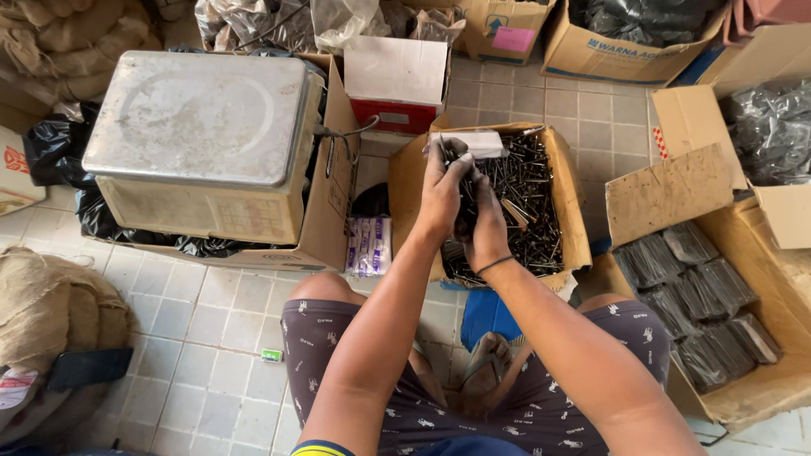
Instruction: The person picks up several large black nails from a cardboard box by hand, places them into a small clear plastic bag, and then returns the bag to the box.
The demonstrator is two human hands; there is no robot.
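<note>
We had one view only, worn on the head, and we looked steeply down and forward, close over our knees to the tiled floor [211,321] ahead.

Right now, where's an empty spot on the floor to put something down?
Bare tiled floor lies between the burlap sack and the person's knee, and more behind the box of nails. Around both hands it is crowded with boxes.

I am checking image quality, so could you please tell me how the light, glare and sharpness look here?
Head view: even daylight, soft shadows; pale glare on the metal scale; wide-angle bending at the edges; both hands and the nails reasonably sharp.
</note>
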